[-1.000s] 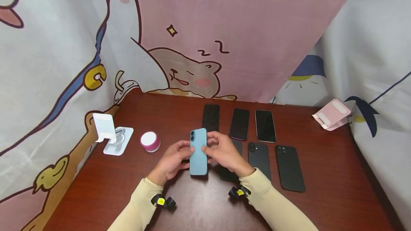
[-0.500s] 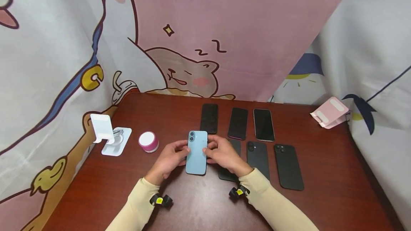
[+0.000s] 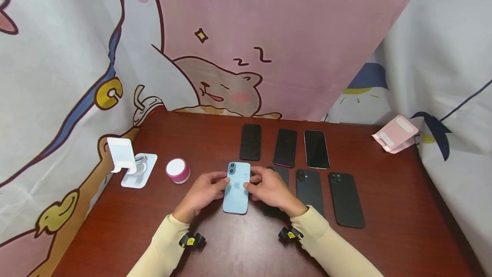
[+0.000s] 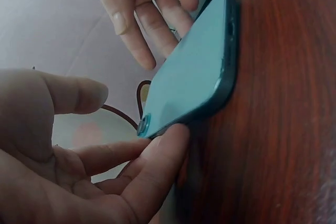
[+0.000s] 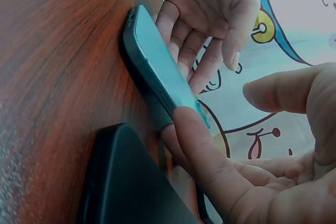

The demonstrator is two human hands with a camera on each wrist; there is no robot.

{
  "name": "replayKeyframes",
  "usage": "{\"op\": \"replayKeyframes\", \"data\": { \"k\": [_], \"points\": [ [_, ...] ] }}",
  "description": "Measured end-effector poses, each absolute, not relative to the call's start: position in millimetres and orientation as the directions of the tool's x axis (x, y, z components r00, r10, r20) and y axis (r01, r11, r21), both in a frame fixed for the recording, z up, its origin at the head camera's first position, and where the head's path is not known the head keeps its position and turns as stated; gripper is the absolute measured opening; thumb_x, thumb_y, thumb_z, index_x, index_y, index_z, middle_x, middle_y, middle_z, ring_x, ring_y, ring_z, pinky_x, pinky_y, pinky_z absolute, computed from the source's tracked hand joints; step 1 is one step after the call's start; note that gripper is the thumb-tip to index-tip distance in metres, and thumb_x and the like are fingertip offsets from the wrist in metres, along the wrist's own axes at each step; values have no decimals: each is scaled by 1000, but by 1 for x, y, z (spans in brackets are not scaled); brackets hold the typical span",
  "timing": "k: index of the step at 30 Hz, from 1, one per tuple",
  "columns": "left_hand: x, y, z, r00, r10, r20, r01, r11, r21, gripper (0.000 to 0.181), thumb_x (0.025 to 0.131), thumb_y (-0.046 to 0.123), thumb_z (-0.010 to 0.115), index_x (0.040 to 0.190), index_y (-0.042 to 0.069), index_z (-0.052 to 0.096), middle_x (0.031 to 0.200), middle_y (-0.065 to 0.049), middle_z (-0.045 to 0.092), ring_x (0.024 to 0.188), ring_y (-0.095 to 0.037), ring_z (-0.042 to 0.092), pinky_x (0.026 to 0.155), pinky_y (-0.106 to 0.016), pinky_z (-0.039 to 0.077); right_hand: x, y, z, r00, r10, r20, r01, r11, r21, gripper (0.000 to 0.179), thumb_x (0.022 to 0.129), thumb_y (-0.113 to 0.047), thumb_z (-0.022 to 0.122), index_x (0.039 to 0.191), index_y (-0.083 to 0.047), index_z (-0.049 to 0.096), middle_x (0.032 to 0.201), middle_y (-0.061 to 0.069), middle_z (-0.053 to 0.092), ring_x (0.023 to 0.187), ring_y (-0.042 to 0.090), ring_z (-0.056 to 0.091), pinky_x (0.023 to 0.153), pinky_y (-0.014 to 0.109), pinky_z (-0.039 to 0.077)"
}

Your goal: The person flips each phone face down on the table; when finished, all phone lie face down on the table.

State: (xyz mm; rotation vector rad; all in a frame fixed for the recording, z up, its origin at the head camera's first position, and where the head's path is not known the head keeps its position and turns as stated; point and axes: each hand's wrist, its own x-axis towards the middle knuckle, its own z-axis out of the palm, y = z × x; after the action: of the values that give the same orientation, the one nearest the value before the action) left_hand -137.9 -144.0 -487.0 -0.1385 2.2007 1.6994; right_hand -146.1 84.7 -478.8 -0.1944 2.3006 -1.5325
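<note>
A light blue smartphone (image 3: pixel 236 191) with two rear cameras lies back side up, low at the table surface, between the two hands. My left hand (image 3: pixel 205 191) touches its left long edge with the fingers, and its thumb (image 4: pixel 79 94) is raised clear of the phone in the left wrist view. At the opposite long edge, fingers of my right hand (image 3: pixel 270 189) touch the side. In the right wrist view the right thumb (image 5: pixel 278 92) also stands apart from it. Whether the phone fully rests on the table cannot be told.
Several dark phones lie in two rows, including a black phone (image 3: pixel 347 200) and a silver-edged one (image 3: pixel 316 148). A white stand (image 3: pixel 123 153) and a pink-and-white round jar (image 3: pixel 178 171) are left. A pink stand (image 3: pixel 396 134) is at the right back on the wooden table (image 3: pixel 403 208).
The blue phone has come down slightly toward the person and lies flatter. The thumbs, which were on its edges, have lifted off. The other phones have stayed in place.
</note>
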Motion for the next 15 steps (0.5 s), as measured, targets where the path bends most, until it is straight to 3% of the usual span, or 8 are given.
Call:
{"op": "replayKeyframes", "data": {
  "k": [7,15],
  "points": [
    [-137,-145,-482,-936,132,-327,-271,322,907,45,104,23,68,139,-6,63,128,-21,72,105,-29,75,88,-45,64,-142,88,-476,-913,-334,-233,96,380,-920,66,99,-21,76,152,6,48,129,21,74,88,23,79,69,35,65],
    [-149,-145,-477,-953,100,-287,-235,358,904,37,103,24,68,133,2,68,120,-15,72,100,-26,74,87,-43,65,-150,98,-470,-917,-349,-195,56,370,-927,59,101,-26,72,150,0,52,123,15,74,89,27,78,74,39,65]
  ]
}}
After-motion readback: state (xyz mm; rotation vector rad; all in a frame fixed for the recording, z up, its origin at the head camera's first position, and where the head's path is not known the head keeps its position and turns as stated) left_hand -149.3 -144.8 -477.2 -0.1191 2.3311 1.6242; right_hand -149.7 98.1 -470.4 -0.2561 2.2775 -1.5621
